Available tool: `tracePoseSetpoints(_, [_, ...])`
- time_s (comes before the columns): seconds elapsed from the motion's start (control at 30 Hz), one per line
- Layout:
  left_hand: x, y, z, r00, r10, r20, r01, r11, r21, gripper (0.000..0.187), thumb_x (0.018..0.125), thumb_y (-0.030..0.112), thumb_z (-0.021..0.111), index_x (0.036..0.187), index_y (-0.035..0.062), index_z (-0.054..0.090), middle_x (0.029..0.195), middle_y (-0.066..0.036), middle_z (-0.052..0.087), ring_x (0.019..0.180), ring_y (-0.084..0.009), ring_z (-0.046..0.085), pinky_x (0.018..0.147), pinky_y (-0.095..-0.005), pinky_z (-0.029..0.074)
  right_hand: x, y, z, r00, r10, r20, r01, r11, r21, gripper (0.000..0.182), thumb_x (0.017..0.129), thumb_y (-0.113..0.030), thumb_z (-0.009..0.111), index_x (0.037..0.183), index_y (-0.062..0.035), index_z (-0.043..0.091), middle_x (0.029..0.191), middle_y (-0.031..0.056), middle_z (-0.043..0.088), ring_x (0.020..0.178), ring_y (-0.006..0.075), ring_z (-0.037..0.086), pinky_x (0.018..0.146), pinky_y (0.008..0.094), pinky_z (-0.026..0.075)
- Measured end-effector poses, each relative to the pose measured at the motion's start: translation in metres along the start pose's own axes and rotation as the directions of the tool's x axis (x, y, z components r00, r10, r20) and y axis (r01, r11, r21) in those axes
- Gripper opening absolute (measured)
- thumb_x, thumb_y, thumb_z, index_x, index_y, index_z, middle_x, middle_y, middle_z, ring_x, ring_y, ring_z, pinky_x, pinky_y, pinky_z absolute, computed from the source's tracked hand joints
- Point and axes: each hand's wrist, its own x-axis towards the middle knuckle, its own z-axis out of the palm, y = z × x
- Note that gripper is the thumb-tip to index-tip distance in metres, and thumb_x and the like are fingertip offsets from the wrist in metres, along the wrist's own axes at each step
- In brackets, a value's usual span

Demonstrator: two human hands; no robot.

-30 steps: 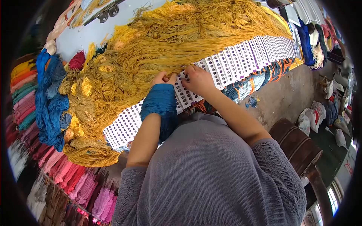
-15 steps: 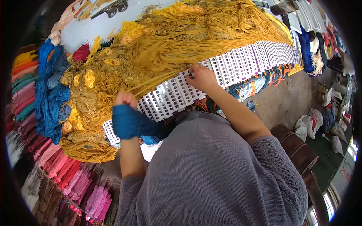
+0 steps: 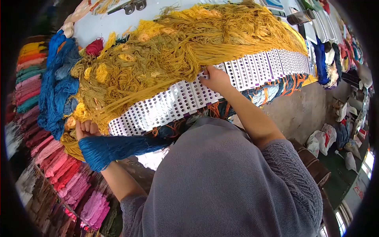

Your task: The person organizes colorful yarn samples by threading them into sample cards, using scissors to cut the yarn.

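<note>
My left hand (image 3: 87,128) is closed around strands of mustard-yellow yarn at the lower left. A blue yarn skein (image 3: 112,150) hangs over my left wrist and trails toward my body. From that hand the yellow strands (image 3: 134,100) run taut along the upper edge of the white perforated cards (image 3: 169,102) toward my right hand (image 3: 217,80). The fingers of my right hand pinch yarn at the cards' upper edge; its fingertips are partly hidden. Beyond both hands spreads a large heap of mustard yarn (image 3: 154,59).
Blue skeins (image 3: 61,94) hang at the table's left end, near a small red yarn bundle (image 3: 94,46). Pink skeins (image 3: 94,209) hang on a rack at lower left. Dark and orange yarn (image 3: 282,87) shows below the cards. White bags (image 3: 321,139) lie on the floor at right.
My left hand has swung down and left, drawing the yellow strands along the cards. The blue skein moved with the wrist, uncovering more card. My right hand stays at nearly the same card spot.
</note>
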Motion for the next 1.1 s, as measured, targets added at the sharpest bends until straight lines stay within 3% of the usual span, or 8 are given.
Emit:
tracePoseSetpoints(0.27, [-0.029,-0.052,0.044,0.992,0.117,-0.043,-0.107,0.975,0.194,0.031,0.086,0.019,0.053,0.063,0.0107,0.034,0.057,0.002,0.030,0.051,-0.0085,0.028,0.041,-0.0228,0.023,0.041,-0.070,-0.034,0.906,-0.383,0.179,0.420,0.867,-0.268,0.022,0.079,-0.016,0.044,0.100,-0.0093,0.049,0.075,0.0153,0.060,0.072,0.0339,0.060,0.059,0.0452,0.046])
tracePoseSetpoints(0.33, [-0.029,-0.056,0.031,0.999,0.035,0.011,-0.037,0.978,0.207,0.030,0.087,0.018,0.053,0.063,0.0106,0.035,0.057,0.002,0.029,0.051,-0.0088,0.028,0.041,-0.0233,0.023,0.066,-0.078,-0.043,0.901,-0.389,-0.193,0.387,0.921,-0.050,0.017,0.081,-0.019,0.045,0.086,-0.0037,0.052,0.065,0.0129,0.058,0.061,0.0284,0.059,0.052,0.0402,0.045])
tracePoseSetpoints(0.4, [-0.029,-0.060,0.019,0.999,0.044,-0.024,-0.037,0.971,0.238,0.030,0.087,0.020,0.052,0.064,0.0100,0.037,0.057,0.001,0.032,0.051,-0.0093,0.030,0.041,-0.0240,0.024,0.087,-0.056,-0.079,0.931,0.215,-0.294,0.184,0.419,0.889,0.015,0.081,-0.020,0.053,0.078,-0.0052,0.053,0.056,0.0052,0.050,0.048,0.0156,0.049,0.043,0.0283,0.039])
tracePoseSetpoints(0.47, [-0.030,-0.062,0.005,0.999,0.002,-0.050,0.012,0.964,0.264,0.030,0.087,0.020,0.052,0.064,0.0096,0.037,0.057,0.000,0.035,0.051,-0.0098,0.032,0.042,-0.0249,0.026,0.094,-0.031,-0.079,0.918,0.198,-0.343,0.349,0.004,0.937,0.016,0.081,-0.017,0.056,0.087,-0.0040,0.050,0.057,0.0001,0.044,0.045,0.0076,0.038,0.041,0.0224,0.032])
tracePoseSetpoints(0.73, [-0.044,-0.029,-0.039,0.948,0.241,-0.208,-0.214,0.966,0.143,0.030,0.086,0.021,0.054,0.062,0.0127,0.037,0.055,0.002,0.032,0.058,-0.0125,0.038,0.057,-0.0293,0.035,0.021,-0.029,-0.018,0.949,0.038,-0.314,0.146,0.829,0.541,0.034,0.068,-0.011,0.059,0.097,-0.0030,0.044,0.063,0.0064,0.049,0.058,0.0193,0.051,0.058,0.0305,0.042])
tracePoseSetpoints(0.83, [-0.067,-0.023,-0.009,0.953,0.157,-0.260,-0.169,0.985,-0.026,0.030,0.088,0.024,0.050,0.062,0.0121,0.039,0.053,0.002,0.033,0.054,-0.0113,0.037,0.054,-0.0272,0.033,0.048,-0.017,-0.002,0.971,0.018,-0.236,0.073,0.925,0.372,0.035,0.067,-0.022,0.060,0.091,0.0011,0.049,0.070,0.0155,0.056,0.069,0.0312,0.056,0.064,0.0368,0.045])
tracePoseSetpoints(0.9, [-0.070,-0.013,-0.019,0.971,-0.054,0.232,0.107,0.968,-0.225,0.035,0.091,0.026,0.044,0.059,0.0118,0.035,0.049,0.004,0.027,0.045,-0.0082,0.027,0.044,-0.0241,0.026,0.051,-0.015,-0.006,0.982,0.060,-0.176,-0.012,0.965,0.263,0.040,0.068,-0.031,0.060,0.086,0.0040,0.054,0.080,0.0227,0.060,0.078,0.0369,0.058,0.069,0.0411,0.046])
tracePoseSetpoints(1.1, [-0.089,0.001,-0.016,0.997,0.012,0.071,-0.008,0.999,-0.052,0.041,0.091,0.026,0.043,0.054,0.0136,0.030,0.045,0.004,0.023,0.039,-0.0072,0.017,0.037,-0.0240,0.016,0.043,-0.025,-0.027,0.998,0.049,0.042,-0.048,0.999,-0.019,0.045,0.070,-0.037,0.057,0.088,0.0036,0.058,0.085,0.0248,0.060,0.083,0.0361,0.058,0.073,0.0413,0.047])
